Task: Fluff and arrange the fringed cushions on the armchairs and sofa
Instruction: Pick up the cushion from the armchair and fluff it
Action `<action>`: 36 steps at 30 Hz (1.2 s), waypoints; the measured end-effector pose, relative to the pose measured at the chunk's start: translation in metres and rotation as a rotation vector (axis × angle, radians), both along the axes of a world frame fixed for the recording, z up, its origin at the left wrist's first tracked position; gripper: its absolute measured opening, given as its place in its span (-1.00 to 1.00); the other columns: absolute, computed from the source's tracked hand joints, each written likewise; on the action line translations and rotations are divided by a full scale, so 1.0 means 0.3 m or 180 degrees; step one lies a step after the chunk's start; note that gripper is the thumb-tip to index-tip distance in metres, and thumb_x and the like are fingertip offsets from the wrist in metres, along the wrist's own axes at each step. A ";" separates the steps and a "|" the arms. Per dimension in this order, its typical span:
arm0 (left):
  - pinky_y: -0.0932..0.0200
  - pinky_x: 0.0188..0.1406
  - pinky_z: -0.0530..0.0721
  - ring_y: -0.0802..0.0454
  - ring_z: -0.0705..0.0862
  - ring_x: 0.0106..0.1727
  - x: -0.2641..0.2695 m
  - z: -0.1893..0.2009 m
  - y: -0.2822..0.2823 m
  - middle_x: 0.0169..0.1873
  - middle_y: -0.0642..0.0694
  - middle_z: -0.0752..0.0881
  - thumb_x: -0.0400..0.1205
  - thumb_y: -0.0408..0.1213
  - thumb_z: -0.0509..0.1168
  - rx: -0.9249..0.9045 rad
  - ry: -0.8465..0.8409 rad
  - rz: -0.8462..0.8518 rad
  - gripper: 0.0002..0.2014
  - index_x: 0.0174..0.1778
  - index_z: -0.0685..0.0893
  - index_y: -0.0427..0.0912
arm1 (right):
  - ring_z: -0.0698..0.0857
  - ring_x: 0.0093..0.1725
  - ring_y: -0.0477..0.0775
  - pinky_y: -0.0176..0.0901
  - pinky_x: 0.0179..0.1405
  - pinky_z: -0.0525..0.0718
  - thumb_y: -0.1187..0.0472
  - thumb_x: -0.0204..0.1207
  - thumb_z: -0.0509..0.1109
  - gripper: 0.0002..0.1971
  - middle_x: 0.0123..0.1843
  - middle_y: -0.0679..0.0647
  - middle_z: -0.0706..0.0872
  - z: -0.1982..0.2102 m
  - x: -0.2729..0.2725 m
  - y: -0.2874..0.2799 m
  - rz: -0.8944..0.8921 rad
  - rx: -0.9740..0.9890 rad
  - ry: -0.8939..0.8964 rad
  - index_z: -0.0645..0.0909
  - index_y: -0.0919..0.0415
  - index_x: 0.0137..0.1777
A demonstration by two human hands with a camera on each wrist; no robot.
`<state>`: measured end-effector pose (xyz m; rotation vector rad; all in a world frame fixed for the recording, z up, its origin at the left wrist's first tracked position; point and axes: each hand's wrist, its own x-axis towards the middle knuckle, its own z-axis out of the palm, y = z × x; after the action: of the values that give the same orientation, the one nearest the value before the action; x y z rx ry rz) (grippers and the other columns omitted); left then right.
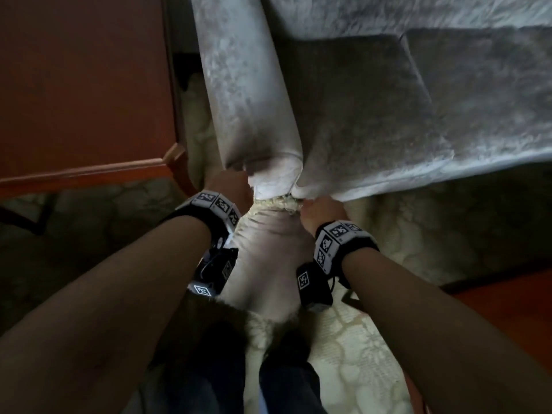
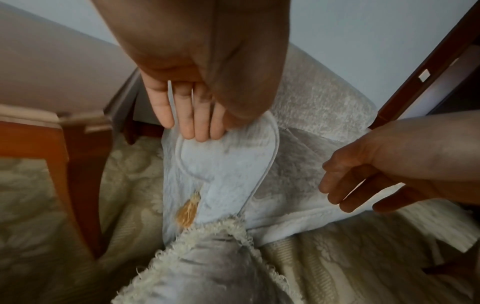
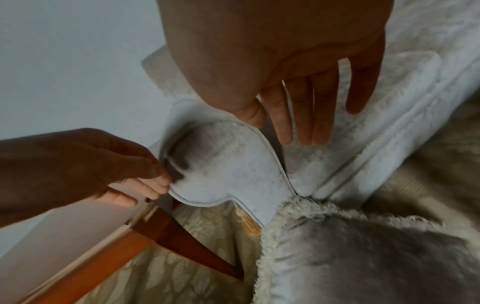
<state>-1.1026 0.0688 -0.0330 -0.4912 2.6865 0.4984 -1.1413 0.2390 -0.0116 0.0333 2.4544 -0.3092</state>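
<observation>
The fringed cushion (image 1: 268,258) stands on edge between both wrists, its top fringe touching the sofa armrest (image 1: 248,94) front at 12 o'clock. Left hand (image 2: 187,102) has straight fingers touching the armrest face; right hand (image 3: 303,98) is spread loose, holding nothing.

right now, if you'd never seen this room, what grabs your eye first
Two bare forearms reach down the middle, the left hand and right hand open on either side of a fringed cushion standing on end between them. Its top edge meets the front of the sofa's rolled armrest. The pale velvet sofa fills the upper right.
</observation>
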 end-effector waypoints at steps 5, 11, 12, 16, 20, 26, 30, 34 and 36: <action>-0.08 0.17 0.59 -0.34 0.62 0.27 0.013 -0.400 0.039 0.25 -0.31 0.65 0.64 -0.07 0.19 0.0297 -0.0335 0.0628 -0.54 0.38 0.50 -0.27 | 0.60 0.35 0.27 -0.04 0.22 0.54 0.03 0.63 0.21 -0.55 0.36 0.27 0.63 -0.456 -0.007 0.120 -0.0444 -0.0076 -0.0297 0.57 0.31 0.37; -0.18 0.55 0.32 -0.31 0.31 0.58 0.089 -0.959 0.046 0.59 -0.29 0.30 0.40 0.27 0.43 0.0405 -0.0730 0.1512 0.05 0.63 0.16 -0.30 | 0.52 0.47 0.23 -0.01 0.44 0.46 -0.50 0.30 0.28 -0.06 0.53 0.17 0.51 -1.028 0.019 0.245 -0.1177 -0.0212 -0.0816 0.43 0.14 0.56; -0.19 0.58 0.28 -0.30 0.26 0.61 0.089 -1.045 0.047 0.62 -0.28 0.24 0.30 0.35 0.45 0.0477 -0.0821 0.1622 0.18 0.65 0.09 -0.28 | 0.51 0.49 0.22 0.04 0.49 0.43 -0.63 0.06 0.29 0.14 0.55 0.15 0.50 -1.113 0.017 0.251 -0.1306 -0.0241 -0.0820 0.40 0.10 0.58; -0.04 0.42 0.57 -0.02 0.63 0.39 0.067 -1.295 0.022 0.36 -0.05 0.65 -0.19 0.46 0.58 0.1604 -0.0599 0.2034 0.26 0.43 0.55 -0.12 | 0.08 0.70 0.21 0.15 0.67 0.04 -0.51 0.09 0.46 0.32 0.73 0.11 0.04 -1.323 -0.036 0.259 -0.1158 -0.0063 -0.0432 -0.11 0.10 0.72; 0.13 0.35 0.55 -0.07 0.62 0.36 0.057 -1.310 0.028 0.30 -0.09 0.69 0.31 0.23 0.53 0.1371 -0.0633 0.1595 -0.26 0.36 0.63 -0.06 | 0.51 0.46 0.31 0.08 0.46 0.46 -0.18 0.37 0.47 -0.25 0.48 0.22 0.54 -1.403 -0.118 0.235 -0.0247 -0.0265 0.0032 0.41 0.16 0.50; 0.18 0.07 0.46 -0.22 0.58 0.36 0.119 -0.996 0.186 0.29 -0.26 0.67 0.60 0.06 0.34 0.1312 -0.0821 0.1489 -0.49 0.36 0.63 -0.21 | 0.63 0.28 0.37 0.02 0.15 0.60 0.05 0.59 0.25 -0.63 0.27 0.31 0.66 -1.087 -0.080 0.326 -0.0112 0.0150 0.0140 0.57 0.28 0.26; 0.14 -0.10 0.47 -0.26 0.69 0.16 0.087 -0.596 0.254 -0.03 -0.28 0.73 0.51 0.21 0.36 0.1184 -0.0988 0.1543 -0.45 0.08 0.73 -0.26 | 0.65 0.25 0.39 0.02 0.11 0.61 0.08 0.58 0.29 -0.64 0.24 0.38 0.67 -0.709 -0.082 0.406 -0.0482 0.0050 0.0258 0.59 0.34 0.24; 0.13 -0.12 0.47 -0.21 0.67 0.02 -0.065 -0.126 0.265 -0.01 -0.26 0.73 0.51 0.27 0.31 0.1024 -0.0924 0.1219 -0.40 0.07 0.71 -0.27 | 0.65 0.23 0.41 0.09 0.16 0.62 0.11 0.51 0.33 -0.64 0.22 0.39 0.68 -0.264 -0.221 0.434 -0.0698 -0.0302 0.0621 0.61 0.26 0.25; 0.11 -0.13 0.47 -0.19 0.61 -0.07 -0.162 0.133 0.279 -0.07 -0.30 0.69 0.54 0.25 0.29 0.0969 -0.0662 0.1150 -0.38 0.11 0.69 -0.32 | 0.65 0.24 0.41 0.09 0.19 0.61 0.11 0.50 0.32 -0.62 0.24 0.38 0.67 -0.024 -0.328 0.449 -0.0657 -0.0481 0.0815 0.61 0.24 0.28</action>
<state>-1.1512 0.1524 0.0070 -0.8875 2.2759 0.8860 -1.2396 0.3737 -0.0188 0.1940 2.6774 -0.6230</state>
